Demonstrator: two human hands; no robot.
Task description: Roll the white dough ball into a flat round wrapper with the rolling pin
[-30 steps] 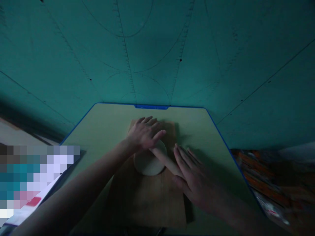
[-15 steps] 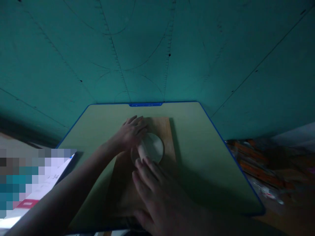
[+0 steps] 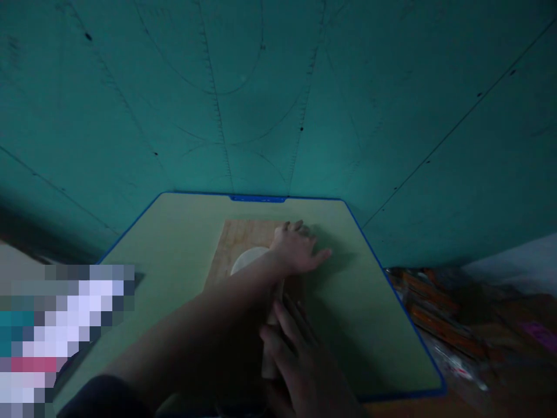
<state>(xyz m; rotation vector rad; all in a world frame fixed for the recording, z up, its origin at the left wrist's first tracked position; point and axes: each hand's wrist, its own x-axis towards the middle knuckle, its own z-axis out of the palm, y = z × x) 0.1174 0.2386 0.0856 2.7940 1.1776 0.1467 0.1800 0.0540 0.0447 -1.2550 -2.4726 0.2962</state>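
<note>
A round, flat sheet of pale dough [image 3: 251, 258] lies on a wooden board [image 3: 243, 231], partly covered by my left forearm. Across the right part of the board runs a pale wooden rolling pin [image 3: 268, 364], pointing away from me. My left hand [image 3: 295, 248] rests palm down over its far end, thumb spread to the right. At the near end my right hand [image 3: 296, 354] lies on the pin with fingers stretched forward, open rather than wrapped round it. Deep shadow and my arms hide much of the pin and the board's near part.
The board sits on a pale tabletop [image 3: 187, 232] with a blue rim, set against a green wall [image 3: 261, 116] with drawn lines. Orange-marked packages [image 3: 448, 331] lie below the table at right. A blurred-out pale item [image 3: 65, 319] is at the left edge.
My left hand and the rolling pin have moved right, off the middle of the dough. My right hand has shifted slightly right and down. The camera view has tilted a little.
</note>
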